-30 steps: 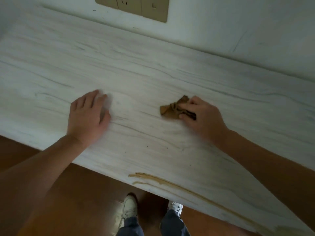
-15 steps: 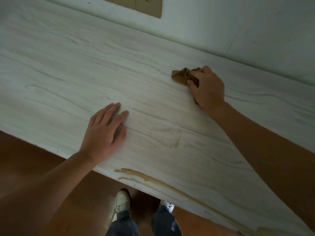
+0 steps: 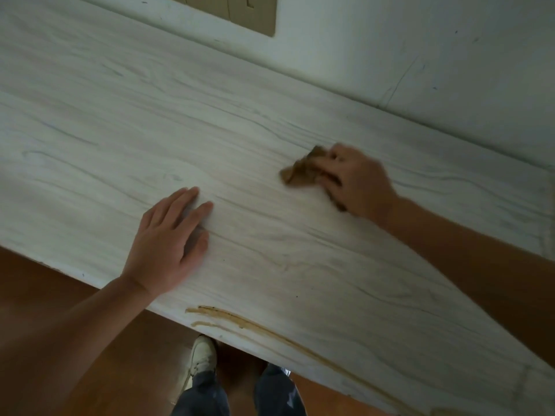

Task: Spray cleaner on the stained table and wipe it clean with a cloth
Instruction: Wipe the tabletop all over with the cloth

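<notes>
Now right hand (image 3: 357, 181), clutching cloth (image 3: 300, 172), has slid back from the wall (image 3: 390, 55); left hand (image 3: 168, 241) stays flat.

Left hand (image 3: 163, 244), palm down, lies flat on the surface (image 3: 120, 130) with fingers (image 3: 183, 202) straight and close together and the thumb spread to the side. Its bare forearm enters from the lower left. Right hand (image 3: 357, 178), slightly blurred, presses knuckles-up with fingers curled round a bunched cloth (image 3: 300, 172). Its bare forearm reaches in from the right edge.
</notes>
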`<state>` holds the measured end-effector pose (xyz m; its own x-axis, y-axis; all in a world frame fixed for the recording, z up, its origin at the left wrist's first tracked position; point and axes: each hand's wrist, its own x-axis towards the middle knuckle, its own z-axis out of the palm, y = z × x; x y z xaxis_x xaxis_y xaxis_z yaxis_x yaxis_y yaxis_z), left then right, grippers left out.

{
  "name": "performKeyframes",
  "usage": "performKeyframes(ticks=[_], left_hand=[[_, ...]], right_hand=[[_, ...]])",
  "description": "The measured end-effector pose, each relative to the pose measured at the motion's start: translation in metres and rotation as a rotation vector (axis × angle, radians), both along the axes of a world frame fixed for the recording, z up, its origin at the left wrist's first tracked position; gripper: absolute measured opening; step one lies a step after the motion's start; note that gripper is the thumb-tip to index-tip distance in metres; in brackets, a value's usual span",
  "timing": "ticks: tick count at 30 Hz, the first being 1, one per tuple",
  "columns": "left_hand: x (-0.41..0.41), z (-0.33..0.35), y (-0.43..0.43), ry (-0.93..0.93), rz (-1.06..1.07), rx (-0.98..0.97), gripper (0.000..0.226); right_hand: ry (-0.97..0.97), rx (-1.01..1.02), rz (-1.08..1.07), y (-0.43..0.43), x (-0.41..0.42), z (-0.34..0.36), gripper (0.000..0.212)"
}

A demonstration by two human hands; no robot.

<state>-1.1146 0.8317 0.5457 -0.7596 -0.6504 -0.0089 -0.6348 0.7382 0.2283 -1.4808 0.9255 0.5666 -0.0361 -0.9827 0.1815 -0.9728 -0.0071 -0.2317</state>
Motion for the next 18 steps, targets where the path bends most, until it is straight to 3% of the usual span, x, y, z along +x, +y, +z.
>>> performKeyframes(ticks=[5,8,10,15,17,18], left_hand=[[0.001,0.000,-0.001,-0.017,0.000,0.007,0.058],[0.001,0.000,-0.001,-0.008,0.003,0.006,0.058],[0.001,0.000,-0.001,-0.010,0.001,0.010,0.058],[0.001,0.000,-0.002,-0.008,0.003,0.021,0.059],[0.001,0.000,-0.002,-0.011,-0.001,0.019,0.059],[0.001,0.000,-0.002,-0.011,0.000,0.021,0.059]], right_hand=[[-0.028,-0.001,-0.632,-0.048,-0.077,0.002,0.030],[-0.076,-0.018,-0.774,-0.057,-0.071,-0.003,0.030],[-0.092,-0.017,-0.657,-0.054,-0.053,-0.002,0.032],[-0.019,0.024,-0.007,-0.018,-0.020,0.003,0.034],[0.042,0.026,0.048,-0.017,-0.033,0.002,0.033],[0.048,0.017,-0.025,-0.021,-0.043,0.002,0.032]])
